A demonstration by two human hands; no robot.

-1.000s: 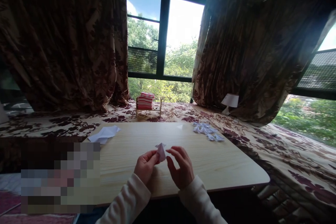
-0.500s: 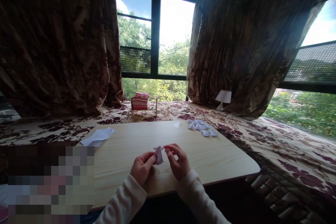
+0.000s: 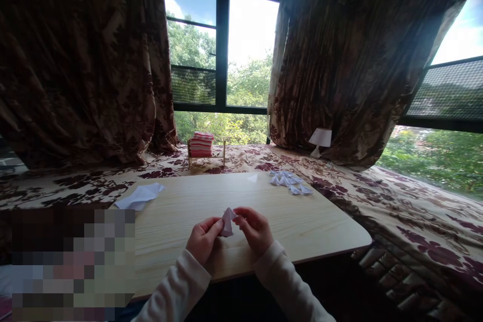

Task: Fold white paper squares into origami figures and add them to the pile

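Note:
A small piece of folded paper (image 3: 227,222), pale with a lilac tint and pointed at the top, is held up over the near part of the wooden table (image 3: 181,251). My left hand (image 3: 204,239) pinches its left side between thumb and fingers. On the other side, my right hand (image 3: 255,228) has thumb and index finger closed on the paper's upper right edge. Several folded paper pieces (image 3: 287,179) lie grouped at the table's far right. White paper sheets (image 3: 140,196), creased, rest at the far left.
Behind the table, a small wooden rack (image 3: 206,158) holds folded red-and-white striped cloths (image 3: 201,144). A white lamp (image 3: 320,142) stands on the patterned ledge cover (image 3: 362,191). Dark curtains (image 3: 320,75) frame the windows. A blurred patch covers the lower left.
My right thumb and index finger have come in against the paper's right edge. The folded paper now looks narrower and more pointed. My left hand keeps its pinch.

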